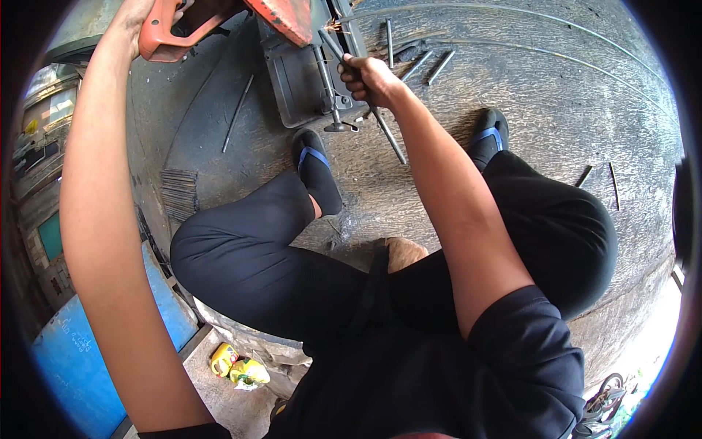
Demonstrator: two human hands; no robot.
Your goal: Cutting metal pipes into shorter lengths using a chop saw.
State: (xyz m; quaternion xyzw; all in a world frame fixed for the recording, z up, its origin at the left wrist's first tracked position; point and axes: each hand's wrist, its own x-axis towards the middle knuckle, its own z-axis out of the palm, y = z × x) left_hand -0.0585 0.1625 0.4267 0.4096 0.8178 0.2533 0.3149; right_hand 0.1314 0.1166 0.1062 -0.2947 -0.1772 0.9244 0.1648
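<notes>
Near the top left, my left hand point(178, 10) is closed round the orange handle point(162, 50) of a cut-off saw, its fingers partly cut off by the picture's edge. The saw's worn orange guard point(287, 19) sits over its grey metal base point(292, 91). Bright sparks point(333, 26) fly beside the guard. My right hand point(369, 79) grips a dark metal rod point(389, 134), whose upper end reaches to the sparks. A clamp screw point(325, 77) runs along the base, left of that hand. The cutting disc itself is hidden.
Short cut rods point(440, 67) lie right of the saw, another rod point(238, 113) to its left. Long thin rods point(512, 45) curve across the floor. A stack of short rods point(180, 193) lies by my left knee. My sandalled feet point(311, 157) flank the work.
</notes>
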